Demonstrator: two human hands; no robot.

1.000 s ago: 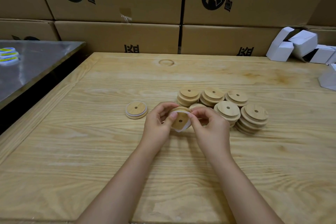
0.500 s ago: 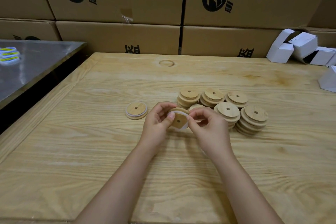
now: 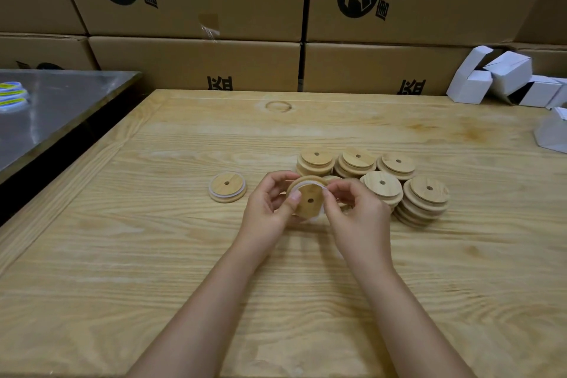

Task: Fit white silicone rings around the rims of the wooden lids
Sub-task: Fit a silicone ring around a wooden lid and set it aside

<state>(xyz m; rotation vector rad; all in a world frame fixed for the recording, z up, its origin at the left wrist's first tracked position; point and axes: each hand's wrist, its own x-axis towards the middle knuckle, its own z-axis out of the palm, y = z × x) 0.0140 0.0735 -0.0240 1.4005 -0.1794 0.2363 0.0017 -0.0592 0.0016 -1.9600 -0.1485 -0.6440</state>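
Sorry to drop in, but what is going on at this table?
A person's left hand grips a wooden lid above the table while the right hand works a white silicone ring onto its rim; the ring looks only partly seated. One ringed lid lies apart to the left, and stacks of lids wait at the right.

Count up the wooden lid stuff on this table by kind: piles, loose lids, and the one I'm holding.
Held lid: 1
Ringed lid lying alone: 1
Bare lid piles: 5
Half-hidden lid behind the held one: 1
Total: 8
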